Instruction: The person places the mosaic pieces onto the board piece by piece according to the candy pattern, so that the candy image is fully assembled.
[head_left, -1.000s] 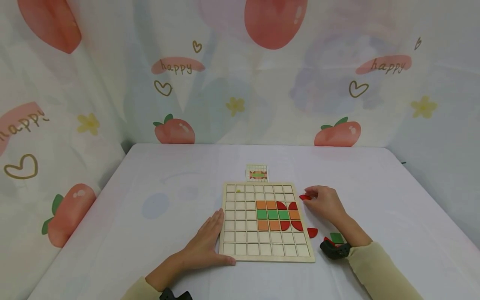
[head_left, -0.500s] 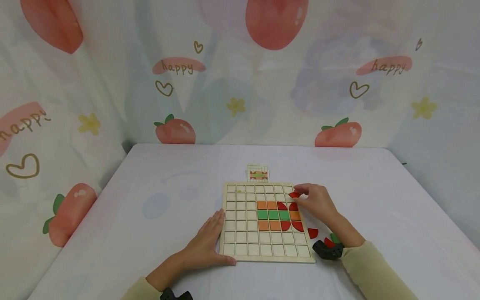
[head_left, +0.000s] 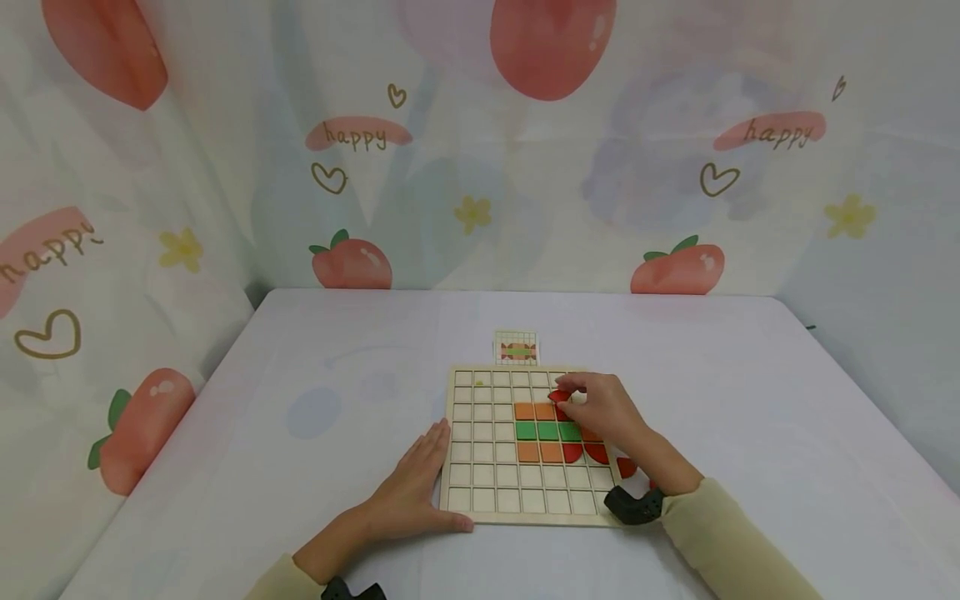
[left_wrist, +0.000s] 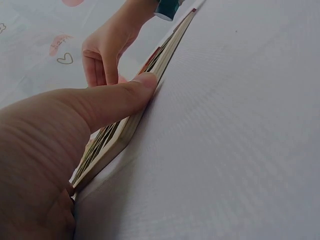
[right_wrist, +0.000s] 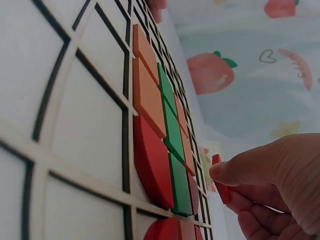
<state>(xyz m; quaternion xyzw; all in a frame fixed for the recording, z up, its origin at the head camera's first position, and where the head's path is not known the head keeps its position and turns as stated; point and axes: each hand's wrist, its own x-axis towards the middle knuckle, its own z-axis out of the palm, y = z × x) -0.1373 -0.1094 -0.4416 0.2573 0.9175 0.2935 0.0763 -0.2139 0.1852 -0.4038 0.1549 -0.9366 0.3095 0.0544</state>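
Note:
A wooden grid board (head_left: 531,500) lies on the white table, with orange and green squares (head_left: 547,431) and red rounded pieces (head_left: 572,452) filling some of its right-side cells. My right hand (head_left: 606,408) pinches one red rounded piece (right_wrist: 220,182) between thumb and fingers, over the upper right part of the board. That hand covers some of the pieces in the right columns. My left hand (head_left: 401,496) rests along the board's left edge, its fingers straight. In the left wrist view its thumb (left_wrist: 120,97) lies on the board's near edge.
Against the board's far edge lies a small pattern card (head_left: 516,350). A loose red piece (head_left: 626,467) sits right of the board, with another partly hidden by my right wrist. A patterned curtain (head_left: 480,167) hangs behind and beside the table.
My right hand has carried the red piece leftward, from beside the board to over its upper right cells. My left hand and the board stay put.

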